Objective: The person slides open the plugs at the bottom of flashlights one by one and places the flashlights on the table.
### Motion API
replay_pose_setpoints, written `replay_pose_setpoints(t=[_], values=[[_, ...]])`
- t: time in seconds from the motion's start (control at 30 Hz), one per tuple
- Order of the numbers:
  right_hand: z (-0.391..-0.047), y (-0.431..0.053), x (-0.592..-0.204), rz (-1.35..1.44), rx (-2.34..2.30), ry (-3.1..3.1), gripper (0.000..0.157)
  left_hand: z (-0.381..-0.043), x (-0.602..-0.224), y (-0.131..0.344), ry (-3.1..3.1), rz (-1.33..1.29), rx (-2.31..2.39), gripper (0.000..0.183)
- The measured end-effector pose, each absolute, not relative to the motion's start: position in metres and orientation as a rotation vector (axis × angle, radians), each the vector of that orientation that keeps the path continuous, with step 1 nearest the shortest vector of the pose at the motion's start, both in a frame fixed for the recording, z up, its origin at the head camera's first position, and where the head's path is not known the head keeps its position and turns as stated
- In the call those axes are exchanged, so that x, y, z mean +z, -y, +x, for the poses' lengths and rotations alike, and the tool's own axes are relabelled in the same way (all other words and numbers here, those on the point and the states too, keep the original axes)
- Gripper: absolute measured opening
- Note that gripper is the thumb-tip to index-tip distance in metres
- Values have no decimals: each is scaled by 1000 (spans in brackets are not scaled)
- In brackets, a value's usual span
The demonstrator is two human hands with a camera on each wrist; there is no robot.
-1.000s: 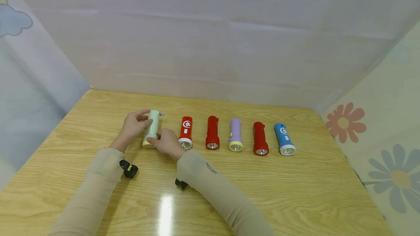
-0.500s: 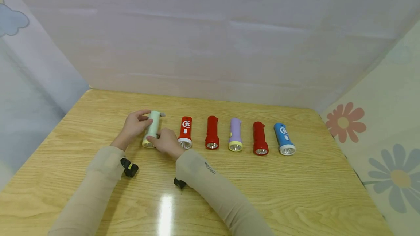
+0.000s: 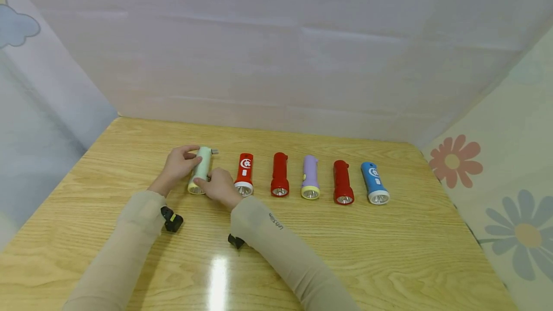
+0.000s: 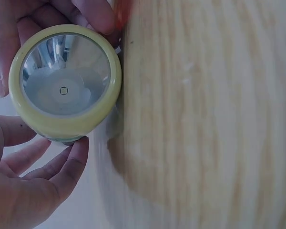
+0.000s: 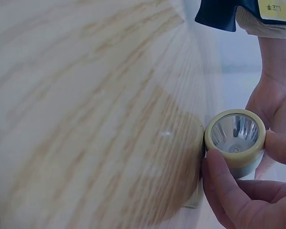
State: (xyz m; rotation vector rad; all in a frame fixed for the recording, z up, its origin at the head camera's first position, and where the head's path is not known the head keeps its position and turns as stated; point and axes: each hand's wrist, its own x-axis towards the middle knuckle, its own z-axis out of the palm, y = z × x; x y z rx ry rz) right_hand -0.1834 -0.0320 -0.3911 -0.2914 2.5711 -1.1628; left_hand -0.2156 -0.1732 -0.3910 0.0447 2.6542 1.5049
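- Your left hand (image 3: 174,166) grasps the light green flashlight (image 3: 204,169) by the side of its barrel, thumb and fingers bent about it towards the far end.
- Your right hand (image 3: 220,185) pinches the same flashlight close to its head, with the thumb and fingertips about the yellow rim (image 5: 257,155). Neither hand has let go.
- That flashlight lies at the left end of the row on the wooden table (image 3: 389,253), its lens (image 4: 62,86) towards you and looking unlit.
- What looks done: the flashlight is in line with its neighbours, and the plug prongs (image 3: 215,151) stick out sideways from its far end.
- No such prongs show on the other five: the red-and-white flashlight (image 3: 244,171), the nearer red flashlight (image 3: 280,171), the purple-and-yellow flashlight (image 3: 310,174), the farther red flashlight (image 3: 342,179) and the blue-and-white flashlight (image 3: 373,179). None of them is being held.
- What seems left: you have yet to release the green one; whether its plug needs more handling, I can't tell. The other five look unattended for now.
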Motion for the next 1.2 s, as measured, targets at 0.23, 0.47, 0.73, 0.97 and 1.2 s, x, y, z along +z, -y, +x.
replay_pose_setpoints(t=[0.23, 0.47, 0.73, 0.97, 1.2], values=[[-184, 31, -393, -324, -1122, -2622, 45, -217, -392, 173, -2635, 47, 1511, 43], [-184, 32, -393, -345, -1110, -2645, 50, -218, -395, 175, -2644, 88, 1522, 44], [-184, 31, -393, -322, -1119, -2630, 49, -218, -394, 171, -2633, 30, 1430, 43], [-185, 30, -394, -334, -1105, -2669, 48, -222, -398, 170, -2708, 61, 1353, 41], [-182, 26, -387, -372, -1084, -2699, 46, -221, -399, 170, -2751, 134, 1301, 43]])
